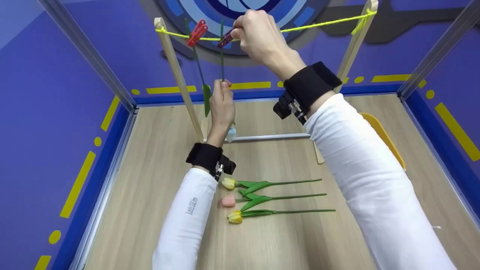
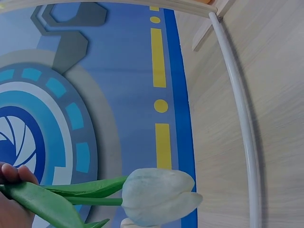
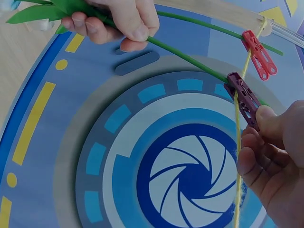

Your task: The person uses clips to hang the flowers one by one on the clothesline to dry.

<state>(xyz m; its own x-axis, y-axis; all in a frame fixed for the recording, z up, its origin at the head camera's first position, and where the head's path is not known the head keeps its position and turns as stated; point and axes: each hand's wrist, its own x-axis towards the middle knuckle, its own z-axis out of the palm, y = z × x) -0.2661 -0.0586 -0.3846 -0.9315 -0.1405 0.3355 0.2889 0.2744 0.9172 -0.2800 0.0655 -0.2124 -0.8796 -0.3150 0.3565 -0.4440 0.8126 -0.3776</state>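
Observation:
My left hand (image 1: 223,107) grips the green stem of a pale white tulip (image 2: 159,194), whose bloom hangs downward. The upper stem crosses a yellow string (image 1: 322,24). My right hand (image 1: 260,37) pinches the handle end of a dark purple clothespin (image 3: 244,97) between thumb and fingers. In the right wrist view the clothespin's nose lies over both stem and string. To its left, a red clothespin (image 1: 197,33) holds another flower stem (image 1: 198,63) on the string; that flower's bloom is hidden in the head view.
Wooden posts (image 1: 176,71) hold up the string, with a white bar (image 1: 270,137) low between them. On the table lie a yellow tulip (image 1: 228,183), a pink tulip (image 1: 228,201) and another yellow tulip (image 1: 235,216). A yellow container (image 1: 386,138) shows behind my right sleeve.

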